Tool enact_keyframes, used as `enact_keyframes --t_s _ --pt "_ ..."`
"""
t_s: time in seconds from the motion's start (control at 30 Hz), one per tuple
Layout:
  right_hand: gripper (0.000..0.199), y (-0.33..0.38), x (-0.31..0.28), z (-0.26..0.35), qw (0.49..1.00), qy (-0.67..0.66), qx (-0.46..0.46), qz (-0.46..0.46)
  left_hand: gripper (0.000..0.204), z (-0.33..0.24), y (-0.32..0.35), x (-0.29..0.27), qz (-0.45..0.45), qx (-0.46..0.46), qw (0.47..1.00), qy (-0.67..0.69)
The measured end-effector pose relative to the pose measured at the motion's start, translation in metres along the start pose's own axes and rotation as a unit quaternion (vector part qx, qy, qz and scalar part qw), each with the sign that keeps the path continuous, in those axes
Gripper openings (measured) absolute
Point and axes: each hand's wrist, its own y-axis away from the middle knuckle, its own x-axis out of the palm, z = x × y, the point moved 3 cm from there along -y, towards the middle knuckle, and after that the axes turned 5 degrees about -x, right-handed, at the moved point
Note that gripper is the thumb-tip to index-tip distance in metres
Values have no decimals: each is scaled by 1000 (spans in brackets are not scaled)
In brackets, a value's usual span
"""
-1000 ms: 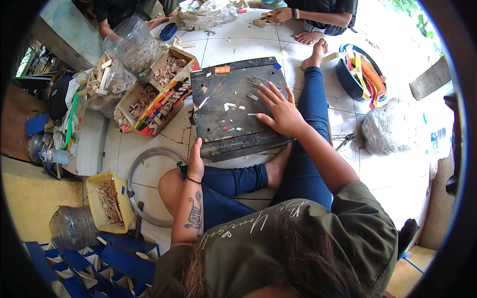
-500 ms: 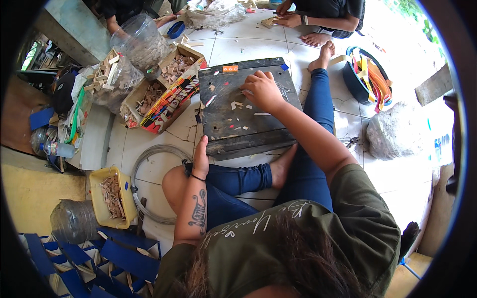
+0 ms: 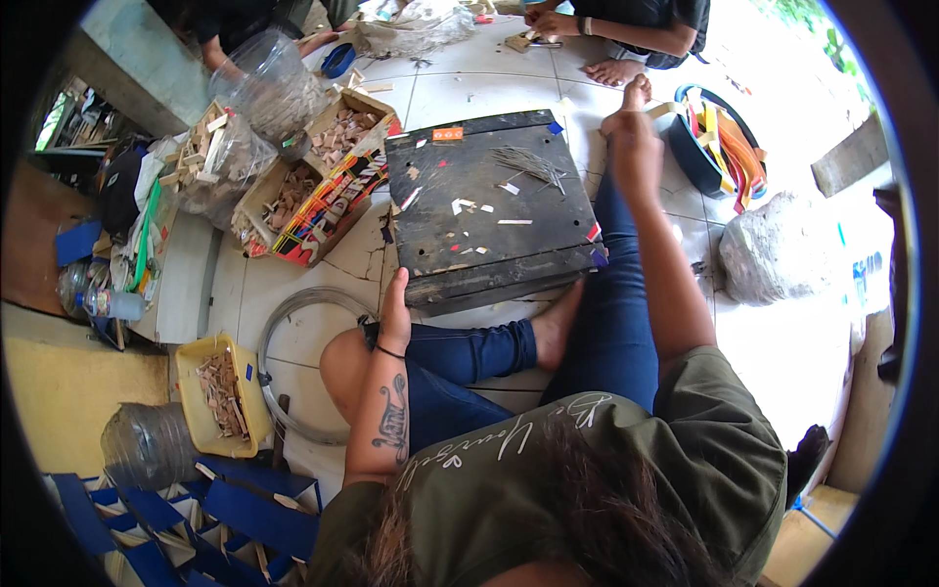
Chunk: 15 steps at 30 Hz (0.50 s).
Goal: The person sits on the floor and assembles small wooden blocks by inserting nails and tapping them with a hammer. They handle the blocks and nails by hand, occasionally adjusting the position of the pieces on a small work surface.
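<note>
A black, worn wooden box or board [image 3: 460,210] lies in front of me, tilted slightly. My left hand [image 3: 394,308] rests flat against its near left corner, fingers extended and partly hidden by the box. On its top lie a bundle of thin metal wires [image 3: 526,164], several white scraps and small red bits. My right hand [image 3: 634,161] is off the box's right side, over my outstretched shin and near the foot. It is smeared by motion, so its fingers and anything in them cannot be made out.
A blue basin [image 3: 691,168] of coloured strips stands right of my foot. Left are a cardboard box [image 3: 311,230] of wood pieces, a yellow tub [image 3: 256,411], a wire coil [image 3: 269,357] and blue panels [image 3: 259,514]. Two people sit at the far side.
My right hand has left the box top and moved right, over my shin. The wire bundle it partly covered now shows fully. My left hand stays at the corner.
</note>
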Motion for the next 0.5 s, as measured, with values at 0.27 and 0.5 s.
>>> enact_keyframes --t_s 0.27,0.5 --pt "59 53 -205 -175 897 386 186 108 49 1 -4 -6 -19 -4 999 33" --pt "81 16 -367 -165 798 564 206 63 54 -17 -3 -11 -10 29 1000 1"
